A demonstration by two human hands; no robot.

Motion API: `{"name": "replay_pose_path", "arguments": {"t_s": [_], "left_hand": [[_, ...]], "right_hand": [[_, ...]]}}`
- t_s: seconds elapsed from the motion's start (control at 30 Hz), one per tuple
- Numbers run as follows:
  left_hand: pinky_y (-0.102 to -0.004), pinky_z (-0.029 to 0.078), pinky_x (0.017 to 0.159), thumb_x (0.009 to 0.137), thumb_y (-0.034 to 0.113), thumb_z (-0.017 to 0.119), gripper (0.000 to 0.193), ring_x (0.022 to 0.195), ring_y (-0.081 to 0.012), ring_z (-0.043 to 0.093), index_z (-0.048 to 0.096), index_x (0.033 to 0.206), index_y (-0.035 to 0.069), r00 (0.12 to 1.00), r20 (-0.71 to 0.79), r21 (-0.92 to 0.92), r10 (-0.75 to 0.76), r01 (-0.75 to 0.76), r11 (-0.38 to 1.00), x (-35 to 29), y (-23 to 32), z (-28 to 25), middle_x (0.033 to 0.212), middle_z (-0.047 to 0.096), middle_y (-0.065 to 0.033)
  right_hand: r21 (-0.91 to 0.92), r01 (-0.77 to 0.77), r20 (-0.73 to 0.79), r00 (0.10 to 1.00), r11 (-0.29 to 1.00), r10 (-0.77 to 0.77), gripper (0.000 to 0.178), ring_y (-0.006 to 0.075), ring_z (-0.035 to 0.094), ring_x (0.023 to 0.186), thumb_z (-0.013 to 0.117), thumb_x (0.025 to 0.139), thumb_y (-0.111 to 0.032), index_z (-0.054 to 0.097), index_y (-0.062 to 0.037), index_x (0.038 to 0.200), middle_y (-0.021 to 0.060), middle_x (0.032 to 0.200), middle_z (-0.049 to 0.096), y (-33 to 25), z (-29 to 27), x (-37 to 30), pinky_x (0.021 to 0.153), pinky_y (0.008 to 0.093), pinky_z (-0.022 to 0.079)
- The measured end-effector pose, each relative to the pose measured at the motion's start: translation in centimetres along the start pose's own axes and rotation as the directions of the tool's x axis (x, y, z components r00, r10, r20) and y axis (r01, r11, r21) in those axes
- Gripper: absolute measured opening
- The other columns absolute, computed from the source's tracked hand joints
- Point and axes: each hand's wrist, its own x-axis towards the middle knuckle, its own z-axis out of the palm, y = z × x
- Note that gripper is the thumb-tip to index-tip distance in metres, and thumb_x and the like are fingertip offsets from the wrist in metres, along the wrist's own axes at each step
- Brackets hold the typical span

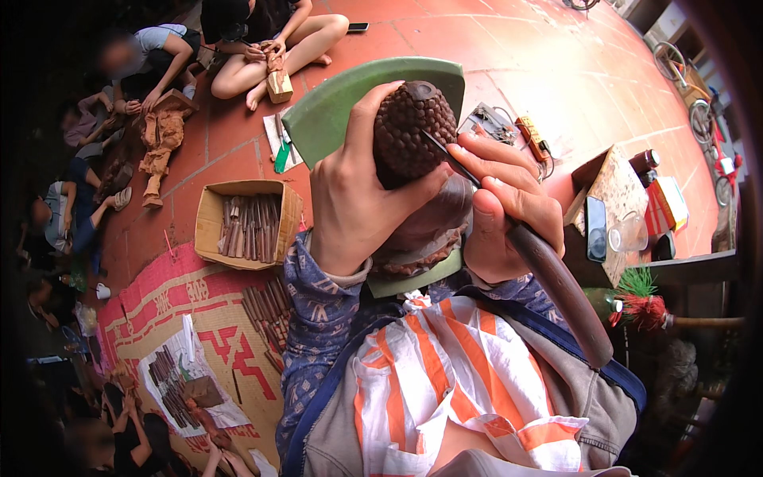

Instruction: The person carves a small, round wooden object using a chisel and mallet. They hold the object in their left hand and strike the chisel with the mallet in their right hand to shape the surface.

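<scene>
In front of me stands a dark brown wood carving [417, 123], its head covered in small round knobs like curls. My left hand [354, 179] wraps round this head, thumb across its lower edge and fingers along its far left side. A carving tool [560, 290] with a long dark wooden handle lies in the grip of my right hand [509, 195]. Its thin metal blade reaches up to the knobs, and the tip touches or nearly touches them. The carving's lower part [421, 246] is partly hidden by my hands. Behind it rises a green plastic chair back [334, 107].
Left of me, a cardboard box [208, 226] holds several tools, with more tools on a patterned mat [135, 318]. Several people sit at the left, one with a reddish wood figure [161, 147]. At right are a table with a phone [596, 229] and an orange power strip [532, 137].
</scene>
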Motion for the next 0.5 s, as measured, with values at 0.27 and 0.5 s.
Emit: {"name": "replay_pose_path", "arguments": {"t_s": [0.27, 0.5], "left_hand": [[-0.0384, 0.056, 0.076, 0.069, 0.027, 0.083, 0.070, 0.090, -0.0304, 0.069, 0.048, 0.126, 0.007, 1.000, -0.020, -0.011, 0.010, -0.010, 1.000, 0.0, 0.1, 0.1, 0.102, 0.068, -0.0142], [-0.0373, 0.056, 0.077, 0.068, 0.027, 0.084, 0.071, 0.091, -0.0288, 0.070, 0.049, 0.126, 0.007, 0.998, -0.041, 0.015, 0.045, -0.044, 0.999, 0.2, 0.2, 0.1, 0.103, 0.068, -0.0136]], "right_hand": [[0.483, -0.462, 0.114, 0.876, 0.744, 0.469, 0.008, 0.0387, 0.065, 0.102, 0.054, 0.095, -0.004, 0.048, 0.0007, 0.097, 0.0287, 0.097, 0.067, -0.2, -1.3, -0.2, 0.099, 0.0499, 0.045], [0.432, -0.365, 0.040, 0.922, 0.825, 0.386, 0.010, 0.0384, 0.064, 0.103, 0.056, 0.094, -0.005, 0.048, 0.0007, 0.098, 0.0297, 0.099, 0.066, -0.4, -1.0, -0.3, 0.095, 0.0487, 0.047]]}}
